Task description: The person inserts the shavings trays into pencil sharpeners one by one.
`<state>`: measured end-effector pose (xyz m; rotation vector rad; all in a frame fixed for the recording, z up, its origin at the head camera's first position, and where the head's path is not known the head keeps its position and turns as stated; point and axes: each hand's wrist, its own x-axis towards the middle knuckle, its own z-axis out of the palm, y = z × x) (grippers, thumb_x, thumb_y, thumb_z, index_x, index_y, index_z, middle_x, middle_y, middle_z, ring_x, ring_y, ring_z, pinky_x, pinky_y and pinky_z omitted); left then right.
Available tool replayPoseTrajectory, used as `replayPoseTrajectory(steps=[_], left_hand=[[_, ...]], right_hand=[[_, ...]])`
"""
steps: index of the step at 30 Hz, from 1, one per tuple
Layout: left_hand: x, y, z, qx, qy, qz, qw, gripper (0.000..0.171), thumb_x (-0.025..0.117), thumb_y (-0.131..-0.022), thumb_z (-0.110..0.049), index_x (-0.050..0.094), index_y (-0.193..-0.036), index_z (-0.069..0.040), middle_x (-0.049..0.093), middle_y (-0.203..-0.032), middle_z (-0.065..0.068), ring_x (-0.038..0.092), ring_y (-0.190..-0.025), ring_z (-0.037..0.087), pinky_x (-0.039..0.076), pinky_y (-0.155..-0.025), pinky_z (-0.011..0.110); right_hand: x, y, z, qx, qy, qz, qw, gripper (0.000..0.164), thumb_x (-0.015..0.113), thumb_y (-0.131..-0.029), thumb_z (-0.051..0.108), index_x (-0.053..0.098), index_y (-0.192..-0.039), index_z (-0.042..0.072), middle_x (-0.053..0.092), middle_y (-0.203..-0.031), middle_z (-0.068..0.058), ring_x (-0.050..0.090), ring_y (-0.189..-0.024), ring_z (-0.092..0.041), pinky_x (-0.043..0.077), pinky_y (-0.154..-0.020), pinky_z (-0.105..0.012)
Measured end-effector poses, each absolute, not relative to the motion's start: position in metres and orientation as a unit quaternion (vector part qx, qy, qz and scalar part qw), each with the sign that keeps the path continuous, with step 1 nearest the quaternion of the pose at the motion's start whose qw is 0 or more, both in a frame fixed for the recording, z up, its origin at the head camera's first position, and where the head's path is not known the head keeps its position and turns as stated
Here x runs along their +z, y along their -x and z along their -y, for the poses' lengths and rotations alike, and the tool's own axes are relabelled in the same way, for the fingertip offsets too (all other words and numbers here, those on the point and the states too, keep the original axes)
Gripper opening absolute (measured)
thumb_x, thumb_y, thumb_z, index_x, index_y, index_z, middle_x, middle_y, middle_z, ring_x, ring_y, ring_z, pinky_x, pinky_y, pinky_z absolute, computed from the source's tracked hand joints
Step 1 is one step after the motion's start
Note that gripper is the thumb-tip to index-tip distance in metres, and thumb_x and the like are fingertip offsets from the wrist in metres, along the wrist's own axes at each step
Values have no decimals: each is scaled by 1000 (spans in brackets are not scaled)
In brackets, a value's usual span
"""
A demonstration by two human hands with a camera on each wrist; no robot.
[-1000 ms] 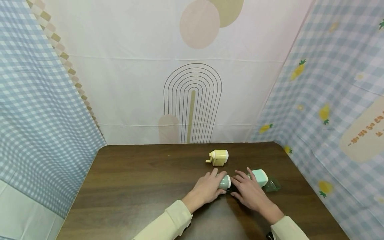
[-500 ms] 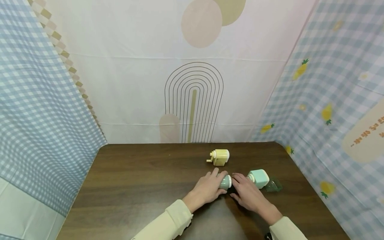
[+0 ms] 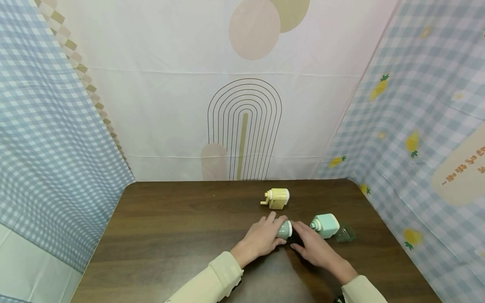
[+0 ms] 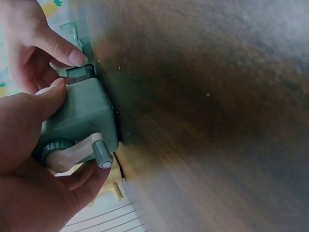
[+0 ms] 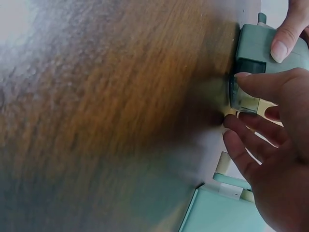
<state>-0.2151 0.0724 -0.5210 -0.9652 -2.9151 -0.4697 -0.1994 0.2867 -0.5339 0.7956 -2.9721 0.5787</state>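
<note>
My left hand (image 3: 261, 236) grips a grey-green crank pencil sharpener (image 3: 283, 230) on the table, its thumb on the body in the left wrist view. The sharpener's crank (image 4: 77, 153) points back toward that palm. My right hand (image 3: 315, 248) is at the opposite end. In the right wrist view its thumb and fingers pinch the dark translucent shavings drawer (image 5: 246, 99), which sticks partly out of the body. The contact under the drawer is partly hidden. Just right of this hand lies a mint crank pencil sharpener (image 3: 326, 225).
Behind the hands stands a yellow crank pencil sharpener (image 3: 277, 198). A loose translucent green drawer (image 3: 345, 233) lies beside the mint sharpener, near the right side of the brown wooden table (image 3: 170, 235). Patterned cloths (image 3: 170, 105) hang at the back and both sides.
My right hand's spread fingers have come together and lowered toward the grey-green sharpener's end, uncovering more of the mint sharpener. My left hand has kept its grip and place.
</note>
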Motion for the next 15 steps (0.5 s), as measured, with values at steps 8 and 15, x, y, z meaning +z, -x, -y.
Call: replayPoseTrajectory(steps=[8,15], left_hand=[[-521,214,-71,-151,305,940,13,65,69,-95,-49,40,-151,-32,52,-133,3,60,-99,20,59,-72,36],[-519,214,-72,-154,305,940,5,65,67,-95,-50,38,-152,-34,51,-133,3,59,-98,20,59,-70,36]], right_hand=[[-536,198,-284,206,-251,946,22,78,82,-86,12,42,-153,6,59,-140,-15,57,-126,-30,52,-99,-54],[-537,199,-283,226,-238,944,20,80,83,-85,11,41,-153,10,65,-132,-12,63,-116,-26,56,-92,-51]])
